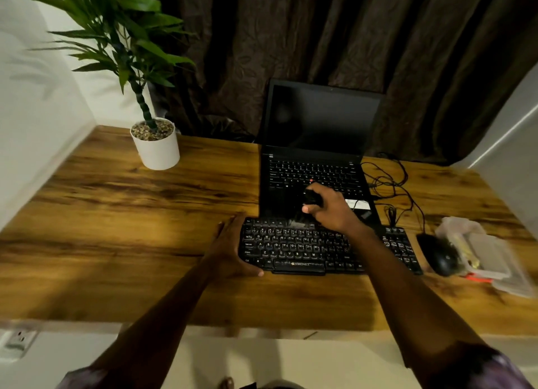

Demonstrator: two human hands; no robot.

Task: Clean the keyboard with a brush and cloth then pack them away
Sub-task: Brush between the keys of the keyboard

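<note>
Wood-grain brown laminate forms the desk [116,214], on whose near part a black rectangular keyboard [305,251] with white key legends is laid, its long side parallel to the front edge. The left hand [230,247] is set against the keyboard's left end, with the fingers straight and pressed together along the short side and the thumb laid at the front edge near the corner. Over the keyboard's top row the right hand [332,211] is held, its fingers curled round the short dark handle of a small brush [312,198]. Pale, blurred bristles are seen below the fist at the top-row keys, though contact cannot be told.

Just beside the keyboard's right end a black rounded mouse [436,256] is placed, and close on its right a clear plastic lidded case [489,260], whose contents are too blurred to identify. Just beyond the keyboard an open black laptop [320,120] with a dark screen is stood. A white patch is seen on its palm rest beside the right hand; whether it is the cloth cannot be told. Thin black cables [390,182] are tangled at the laptop's right. Farther left, a white cylindrical pot [157,152] with a green leafy plant [128,39] is stood, and dark brown curtains [349,24] are hung behind.
</note>
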